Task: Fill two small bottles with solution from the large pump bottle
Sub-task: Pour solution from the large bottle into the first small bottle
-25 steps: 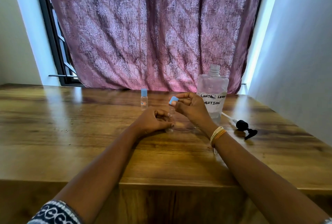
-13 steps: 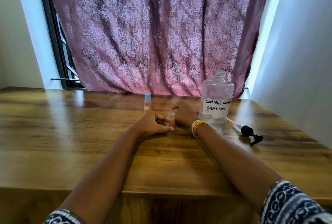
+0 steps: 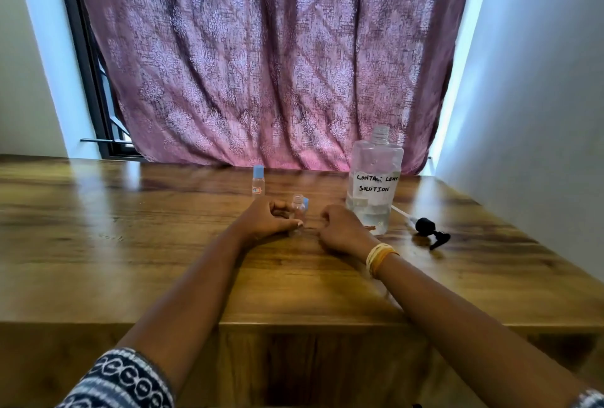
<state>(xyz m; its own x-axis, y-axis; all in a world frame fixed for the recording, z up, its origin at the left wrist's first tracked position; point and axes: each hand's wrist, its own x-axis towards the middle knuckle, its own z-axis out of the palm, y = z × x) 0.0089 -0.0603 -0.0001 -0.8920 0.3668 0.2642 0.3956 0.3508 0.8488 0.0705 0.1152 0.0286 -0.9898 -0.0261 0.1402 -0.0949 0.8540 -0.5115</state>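
Fingers (image 3: 287, 223) of the left hand (image 3: 266, 219) are curling around the open small bottle (image 3: 298, 208), and I'm seeing it standing upright on the table (image 3: 130, 260) with its neck poking up above the knuckles. Its blue cap (image 3: 306, 201) is sitting just behind it, touching or nearly so; I can't tell which from here. Further back on that side, the capped small bottle (image 3: 258, 181) is standing apart from both hands, cap on, nobody touching it.

Moving right, the right hand (image 3: 340, 229) is resting on the wood with fingers loosely curled and, as far as I'm seeing, gripping nothing. It's lying between the open bottle and the large bottle (image 3: 374, 178), and it's clearly the nearer hand to the big one, which is standing upright just beyond its knuckles with the neck open and only a bit of liquid at the bottom. The pump head (image 3: 428, 229) is lying on its side further right, tube pointing back toward the big bottle.

So I'm guessing the next move is the right hand going forward and right to grab the big bottle while the left is steadying the little one. That narrow neck is looking like a spill waiting to happen.
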